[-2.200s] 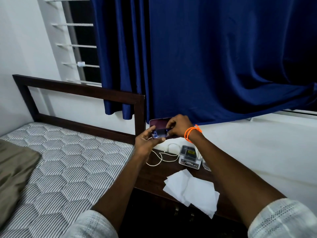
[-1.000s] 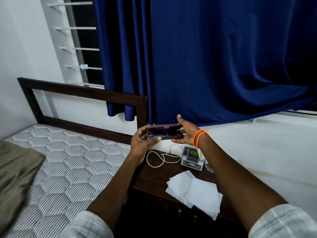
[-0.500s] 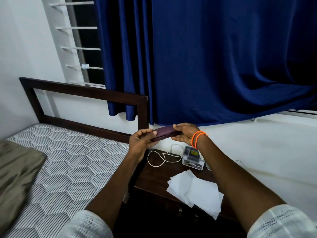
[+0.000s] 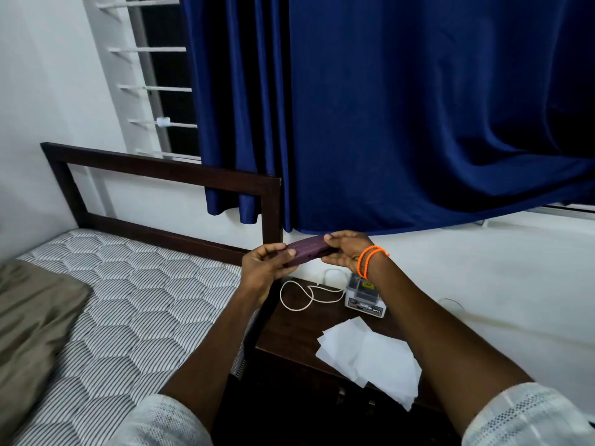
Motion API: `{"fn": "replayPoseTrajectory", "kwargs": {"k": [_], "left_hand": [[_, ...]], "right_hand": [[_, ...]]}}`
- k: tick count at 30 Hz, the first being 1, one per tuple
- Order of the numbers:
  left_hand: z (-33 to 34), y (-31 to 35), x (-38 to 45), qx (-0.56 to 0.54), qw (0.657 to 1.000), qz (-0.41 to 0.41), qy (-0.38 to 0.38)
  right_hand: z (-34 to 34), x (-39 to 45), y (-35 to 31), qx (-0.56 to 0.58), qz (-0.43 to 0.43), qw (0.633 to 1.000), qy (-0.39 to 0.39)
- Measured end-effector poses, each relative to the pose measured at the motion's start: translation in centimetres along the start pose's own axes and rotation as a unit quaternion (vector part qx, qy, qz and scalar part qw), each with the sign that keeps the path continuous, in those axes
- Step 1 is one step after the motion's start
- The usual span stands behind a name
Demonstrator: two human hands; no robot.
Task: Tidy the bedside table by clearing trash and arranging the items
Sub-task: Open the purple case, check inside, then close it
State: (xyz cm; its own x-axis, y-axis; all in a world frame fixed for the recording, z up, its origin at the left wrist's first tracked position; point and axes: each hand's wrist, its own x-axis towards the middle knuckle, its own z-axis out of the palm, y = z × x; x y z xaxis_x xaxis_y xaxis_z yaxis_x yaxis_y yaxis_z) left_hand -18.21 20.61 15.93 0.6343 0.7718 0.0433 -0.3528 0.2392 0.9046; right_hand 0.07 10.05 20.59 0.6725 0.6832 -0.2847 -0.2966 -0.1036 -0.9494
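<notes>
head view: purple case (image 4: 306, 252) held in the air above the bedside table (image 4: 289, 336), w/ left hand (image 4: 267, 268) gripping its near end, thumb on top, and right hand (image 4: 344, 252) curled round the far end. on the table: white cord (image 4: 299, 296), small box (image 4: 365, 297), white papers (image 4: 370, 358). step looks like closing the case. best to press both ends evenly till it's fully shut, then set it flat toward the back, clear of the cord. papers prob trash next.

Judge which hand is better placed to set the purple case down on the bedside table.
Right, probably. The right hand grips the purple case directly above the bedside table, near the small box and white cord. The left hand holds the end nearer the bed.
</notes>
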Motion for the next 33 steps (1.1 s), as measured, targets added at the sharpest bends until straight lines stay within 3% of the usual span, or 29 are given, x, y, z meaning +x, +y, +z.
{"fn": "replayPoseTrajectory", "kwargs": {"k": [19, 28, 33], "left_hand": [[-2.4, -0.3, -0.5, -0.014, 0.999, -0.032, 0.021], [-4.9, -2.6, 0.1, 0.117, 0.99, -0.08, 0.009], [-5.6, -4.3, 0.5, 0.232, 0.968, -0.095, 0.015]], "right_hand": [[1.6, 1.4, 2.1, 0.005, 0.001, 1.0, 0.003], [2.9, 2.9, 5.8, 0.0, 0.015, 0.999, 0.042], [3.9, 4.6, 8.2, 0.0, 0.026, 0.998, 0.059]]}}
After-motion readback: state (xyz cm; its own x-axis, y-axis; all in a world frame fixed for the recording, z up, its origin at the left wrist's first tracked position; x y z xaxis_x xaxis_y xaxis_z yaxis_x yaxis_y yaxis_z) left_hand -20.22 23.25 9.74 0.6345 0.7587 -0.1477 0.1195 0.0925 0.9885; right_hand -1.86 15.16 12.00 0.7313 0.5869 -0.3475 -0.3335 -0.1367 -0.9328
